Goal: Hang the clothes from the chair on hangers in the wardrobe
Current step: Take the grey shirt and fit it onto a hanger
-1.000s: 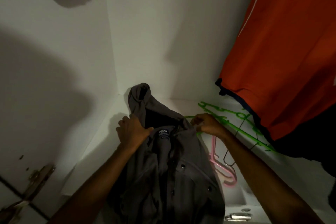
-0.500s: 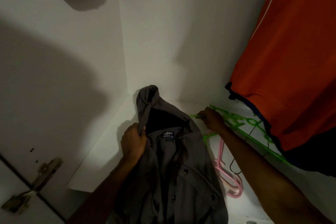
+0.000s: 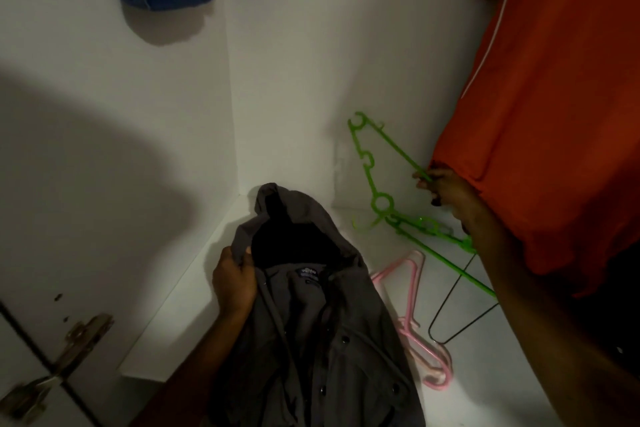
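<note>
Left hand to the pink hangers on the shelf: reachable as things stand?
Probably not directly. The left hand grips the grey hooded jacket at the hood's edge, and the jacket lies between it and the pink hangers. It would have to let go and cross over the fabric.

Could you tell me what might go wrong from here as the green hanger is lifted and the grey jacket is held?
1. The right hand grips one green hanger beside a second green hanger on the wardrobe floor; they look linked and may lift together.
2. The left hand holds the grey jacket only by its hood edge, so it may slide off.
3. The raised hanger sits close to the orange garment and could snag it.
</note>
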The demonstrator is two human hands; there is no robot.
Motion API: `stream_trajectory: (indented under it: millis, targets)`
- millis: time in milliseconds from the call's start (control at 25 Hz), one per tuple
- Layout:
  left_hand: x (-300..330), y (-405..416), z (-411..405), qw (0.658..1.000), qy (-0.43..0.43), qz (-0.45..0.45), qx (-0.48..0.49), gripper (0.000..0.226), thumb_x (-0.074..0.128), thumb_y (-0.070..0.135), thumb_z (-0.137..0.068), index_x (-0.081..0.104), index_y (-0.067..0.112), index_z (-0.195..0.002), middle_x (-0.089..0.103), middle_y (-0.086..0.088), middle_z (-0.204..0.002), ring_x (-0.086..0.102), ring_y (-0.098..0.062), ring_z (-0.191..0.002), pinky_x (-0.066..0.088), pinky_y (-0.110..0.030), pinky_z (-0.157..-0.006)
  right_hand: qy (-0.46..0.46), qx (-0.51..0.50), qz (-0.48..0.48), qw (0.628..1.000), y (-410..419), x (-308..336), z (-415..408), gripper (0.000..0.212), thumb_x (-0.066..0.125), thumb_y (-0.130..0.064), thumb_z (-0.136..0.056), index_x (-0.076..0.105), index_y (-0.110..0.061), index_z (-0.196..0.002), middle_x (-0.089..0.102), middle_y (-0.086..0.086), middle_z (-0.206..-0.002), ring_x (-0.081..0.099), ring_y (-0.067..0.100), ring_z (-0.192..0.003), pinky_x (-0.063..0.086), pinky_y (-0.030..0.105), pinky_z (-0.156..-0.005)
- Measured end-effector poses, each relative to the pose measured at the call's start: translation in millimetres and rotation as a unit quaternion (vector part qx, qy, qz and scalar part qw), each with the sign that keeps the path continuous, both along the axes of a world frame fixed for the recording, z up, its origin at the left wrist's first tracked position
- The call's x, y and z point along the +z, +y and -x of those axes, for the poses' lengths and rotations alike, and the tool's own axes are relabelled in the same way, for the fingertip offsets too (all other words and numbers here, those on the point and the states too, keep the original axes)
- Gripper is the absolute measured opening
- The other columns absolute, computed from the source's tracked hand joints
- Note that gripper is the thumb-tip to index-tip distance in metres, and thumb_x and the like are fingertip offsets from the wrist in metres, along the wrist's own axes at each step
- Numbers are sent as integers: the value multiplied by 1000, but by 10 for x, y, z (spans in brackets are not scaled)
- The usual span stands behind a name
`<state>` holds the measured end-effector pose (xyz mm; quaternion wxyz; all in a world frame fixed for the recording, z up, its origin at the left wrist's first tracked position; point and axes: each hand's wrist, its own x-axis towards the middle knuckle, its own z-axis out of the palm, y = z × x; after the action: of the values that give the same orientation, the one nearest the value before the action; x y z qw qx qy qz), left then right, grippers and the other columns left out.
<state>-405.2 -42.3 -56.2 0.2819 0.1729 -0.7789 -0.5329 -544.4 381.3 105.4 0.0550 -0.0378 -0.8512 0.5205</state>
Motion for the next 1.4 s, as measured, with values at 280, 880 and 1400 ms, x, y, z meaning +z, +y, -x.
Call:
stream_trajectory:
  millis: [280,880,1400]
  targets:
    - [75,53,-53,999,-46,-3,19,17,61,23,-96,61,7,-103,67,-15,-98,65,-36,-91,42,-35,-73,9,55,311,949,-785,107,-433,24,47,2,-102,67,-10,-110,55,2,-75,31,1,-39,23,12,-37]
    - [278,-269,-424,898,13,-408,-162,63,47,59,-99,71,1,-111,76,-22,-94,69,-34,-64,53,-30,-51,-138,-126,634,751,-3200,-1152,-1120,31,23,6,-103,44,-9,-85,54,19,-72,56,22,-46,52,28,-44]
    - [295,-697,-504,953,-39,-238,-183,18,68,0,-89,77,1,-104,75,-17,-80,36,-13,-49,24,-16,-39,5,-47,-479,876,-2428,-1163,-1345,69,77,-53,-75,57,-7,-123,57,18,-122,53,38,-115,50,44,-92]
